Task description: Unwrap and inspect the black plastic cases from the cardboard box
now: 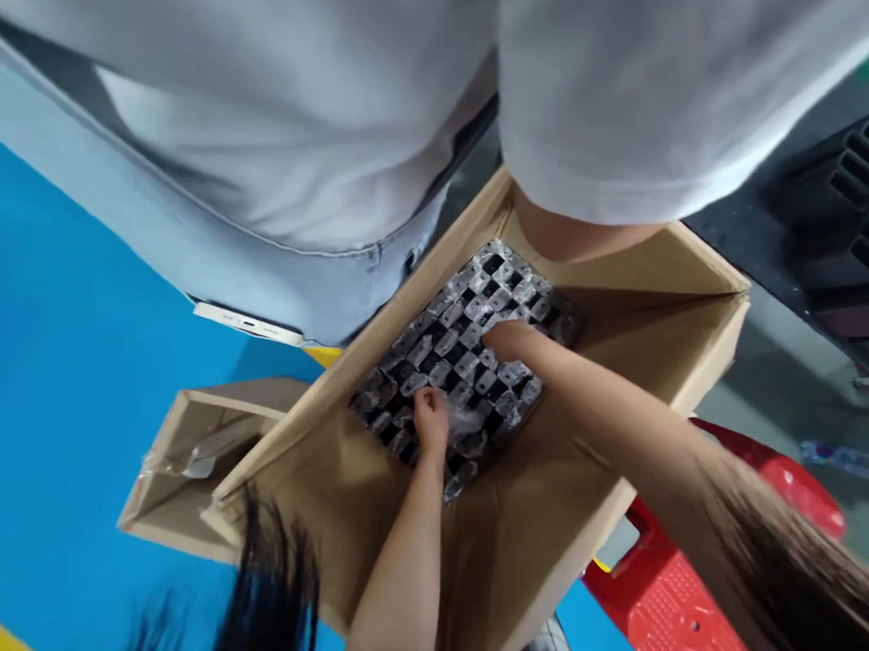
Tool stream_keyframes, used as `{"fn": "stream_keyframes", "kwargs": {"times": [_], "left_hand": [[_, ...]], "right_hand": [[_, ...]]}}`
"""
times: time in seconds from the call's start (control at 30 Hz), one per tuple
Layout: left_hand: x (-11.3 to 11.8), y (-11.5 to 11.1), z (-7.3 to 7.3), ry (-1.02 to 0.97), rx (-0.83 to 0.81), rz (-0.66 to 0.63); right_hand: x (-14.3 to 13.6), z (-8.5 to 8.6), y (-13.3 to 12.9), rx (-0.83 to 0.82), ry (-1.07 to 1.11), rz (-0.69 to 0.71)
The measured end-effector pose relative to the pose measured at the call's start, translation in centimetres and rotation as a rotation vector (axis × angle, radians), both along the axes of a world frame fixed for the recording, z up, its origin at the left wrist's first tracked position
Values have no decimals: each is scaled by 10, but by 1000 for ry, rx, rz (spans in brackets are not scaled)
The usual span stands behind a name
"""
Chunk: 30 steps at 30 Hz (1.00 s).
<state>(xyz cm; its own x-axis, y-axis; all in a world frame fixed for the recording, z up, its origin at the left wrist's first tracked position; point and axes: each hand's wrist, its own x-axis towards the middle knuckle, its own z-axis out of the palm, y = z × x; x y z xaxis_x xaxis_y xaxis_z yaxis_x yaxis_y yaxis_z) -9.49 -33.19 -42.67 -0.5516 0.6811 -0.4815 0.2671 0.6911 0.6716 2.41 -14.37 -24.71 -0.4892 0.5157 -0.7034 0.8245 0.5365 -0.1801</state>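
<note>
Inside a cardboard box [556, 527] lies a layer of small grey pieces in clear wrapping [464, 313], set among dark gaps in a checkered pattern. My left hand [430, 413] is over the near left part of this layer, its fingers curled together. Beside those fingers is a blurred, whitish, see-through patch [466, 418], perhaps plastic film. Farther right, my right hand [509, 341] bends down onto the wrapped pieces, and its fingertips are hidden. What either hand may hold is too small or too covered to make out.
Across the box stands a person in a light shirt [312, 104], one bare arm [578, 234] at the box's far edge. A smaller open carton [190, 465] sits left. Right are a red plastic stool [673, 588], black ribbed trays [862, 212] and a clear bottle [867, 462].
</note>
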Motion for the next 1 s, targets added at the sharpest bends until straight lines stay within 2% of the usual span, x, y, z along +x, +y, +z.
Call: {"fn": "stream_keyframes", "kwargs": {"times": [0.1,0.2,0.3,0.37,0.47,0.6,0.8,1.0], "left_hand": [[-10,-10,-3,3,-93,76],[-9,-18,-8,-23,-155,94],[-4,-23,-12,-56,-188,90],[-2,-25,-13,-70,-198,87],[-1,-25,-14,-82,-211,83],[-2,-26,-14,-88,-222,82],[-2,-26,-14,-92,-217,73],[-4,-24,-14,-73,-198,32]], "right_hand": [[-7,-51,-12,-12,1,-114],[-6,-94,-29,-17,-29,-237],[0,-126,-41,0,-36,-336],[6,-139,-46,9,3,-371],[16,-149,-51,15,68,-391],[22,-148,-62,50,106,-368],[23,-141,-68,33,81,-224],[22,-143,-55,-19,38,-101]]}}
